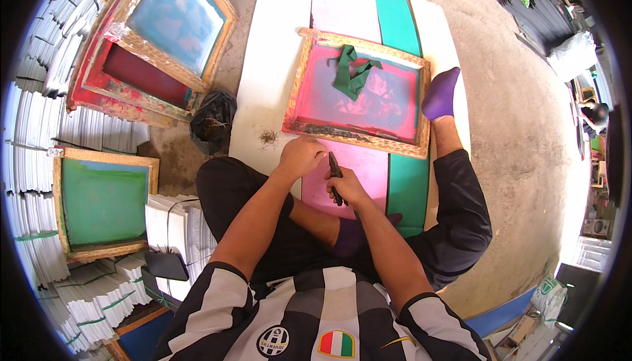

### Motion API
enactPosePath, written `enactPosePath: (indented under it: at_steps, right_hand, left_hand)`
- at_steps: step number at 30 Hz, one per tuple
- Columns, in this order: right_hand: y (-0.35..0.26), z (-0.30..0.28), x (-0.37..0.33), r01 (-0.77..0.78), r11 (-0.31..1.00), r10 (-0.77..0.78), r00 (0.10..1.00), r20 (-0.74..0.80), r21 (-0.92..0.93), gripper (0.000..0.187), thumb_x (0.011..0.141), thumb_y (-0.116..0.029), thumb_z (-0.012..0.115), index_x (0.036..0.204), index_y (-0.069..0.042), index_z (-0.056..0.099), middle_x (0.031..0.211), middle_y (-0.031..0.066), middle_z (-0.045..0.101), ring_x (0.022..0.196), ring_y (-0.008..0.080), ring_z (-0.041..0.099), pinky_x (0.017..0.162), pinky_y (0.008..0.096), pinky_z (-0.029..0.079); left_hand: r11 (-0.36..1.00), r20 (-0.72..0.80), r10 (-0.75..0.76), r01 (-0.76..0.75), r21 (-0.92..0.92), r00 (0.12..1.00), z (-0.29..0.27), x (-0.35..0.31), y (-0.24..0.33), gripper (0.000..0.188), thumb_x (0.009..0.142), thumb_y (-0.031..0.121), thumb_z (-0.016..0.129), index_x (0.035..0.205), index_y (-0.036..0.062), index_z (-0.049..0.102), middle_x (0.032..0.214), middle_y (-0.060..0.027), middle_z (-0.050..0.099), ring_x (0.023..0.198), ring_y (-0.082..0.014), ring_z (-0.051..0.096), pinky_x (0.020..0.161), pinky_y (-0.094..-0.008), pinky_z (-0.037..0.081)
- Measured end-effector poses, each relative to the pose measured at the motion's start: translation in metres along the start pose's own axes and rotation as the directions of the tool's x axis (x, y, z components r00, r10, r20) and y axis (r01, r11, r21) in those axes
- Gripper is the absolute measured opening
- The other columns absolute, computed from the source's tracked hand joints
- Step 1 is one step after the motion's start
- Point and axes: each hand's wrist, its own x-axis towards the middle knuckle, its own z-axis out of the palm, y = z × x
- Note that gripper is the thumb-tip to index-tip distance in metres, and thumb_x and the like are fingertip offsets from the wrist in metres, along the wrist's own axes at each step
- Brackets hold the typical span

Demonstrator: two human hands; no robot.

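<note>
Concrete floor [520, 130] spans the scene, and I sit on it with legs folded in black trousers. Lying along the floor ahead of me is a long white board [270, 78], with a pink sheet [359, 170] and a teal strip [405, 190] on top of it.

Wooden-framed printing screen [359, 91] rests flat on the board, just beyond my hands; its mesh is stained pink and blue. A green cloth [352, 71] lies crumpled on the mesh near the far edge. My foot in a purple sock [440, 94] sits against the frame's right side.

To my left, two more wooden frames: a red-and-blue one [158, 38] leaning on stacked white sheets [39, 130], and a green-mesh one [102, 203] lying on other stacks nearer to me. A black bag [214, 120] sits on the floor between the leaning frame and the board. Small dark tuft of debris [268, 138] lies on the board beside the screen's near corner.

Left hand [299, 157]: fingers curled downward, resting at the near wooden edge of the screen; whether they grip anything I cannot tell.

Right hand [345, 186]: fingers closed around a dark, slim tool [336, 175], held over the pink sheet just below the frame's near edge, tip pointing toward the frame.
</note>
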Motion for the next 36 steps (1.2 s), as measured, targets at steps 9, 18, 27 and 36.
enactPosePath:
  at_steps: [9, 18, 27, 36]
  right_hand:
    - [-0.024, 0.001, -0.016, -0.076, 0.997, 0.078, 0.992, 0.101, -0.025, 0.041, 0.087, -0.004, 0.059, 0.127, 0.002, 0.056, 0.082, 0.0123, 0.065, 0.070, 0.0215, 0.066, 0.060, 0.0341, 0.054]
    - [-0.025, -0.028, 0.005, -0.161, 0.983, 0.173, 0.973, -0.154, 0.089, 0.047, 0.090, -0.010, 0.060, 0.133, 0.005, 0.048, 0.089, 0.0147, 0.064, 0.077, 0.0278, 0.069, 0.066, 0.0424, 0.057]
    - [-0.045, -0.031, 0.015, -0.291, 0.955, 0.296, 0.946, -0.131, 0.057, 0.028, 0.092, -0.015, 0.062, 0.111, 0.005, 0.055, 0.086, 0.0172, 0.065, 0.075, 0.0310, 0.070, 0.061, 0.0471, 0.057]
    - [-0.053, -0.031, 0.024, -0.364, 0.932, 0.357, 0.913, -0.198, 0.005, 0.030, 0.089, -0.011, 0.061, 0.110, 0.009, 0.054, 0.083, 0.0172, 0.059, 0.068, 0.0330, 0.067, 0.058, 0.0535, 0.054]
  left_hand:
    - [1.000, -0.032, 0.026, -0.026, -0.005, 0.999, -0.002, -0.005, 0.000, 0.011, 0.084, 0.020, 0.069, 0.086, 0.0122, 0.076, 0.089, -0.0081, 0.073, 0.087, -0.0301, 0.069, 0.077, -0.0431, 0.055]
    - [0.672, -0.126, -0.702, 0.711, 0.209, 0.701, -0.049, 0.000, -0.047, 0.021, 0.083, 0.024, 0.066, 0.096, 0.0122, 0.078, 0.098, -0.0145, 0.075, 0.093, -0.0361, 0.072, 0.081, -0.0475, 0.057]
    - [0.364, -0.137, -0.922, 0.931, 0.006, 0.361, -0.072, -0.001, -0.066, 0.027, 0.086, 0.023, 0.066, 0.107, 0.0077, 0.075, 0.114, -0.0183, 0.073, 0.106, -0.0355, 0.071, 0.087, -0.0459, 0.057]
    - [0.373, -0.115, -0.923, 0.928, -0.025, 0.368, -0.067, 0.002, -0.065, 0.028, 0.084, 0.024, 0.068, 0.105, 0.0062, 0.075, 0.114, -0.0186, 0.073, 0.105, -0.0372, 0.071, 0.086, -0.0463, 0.057]
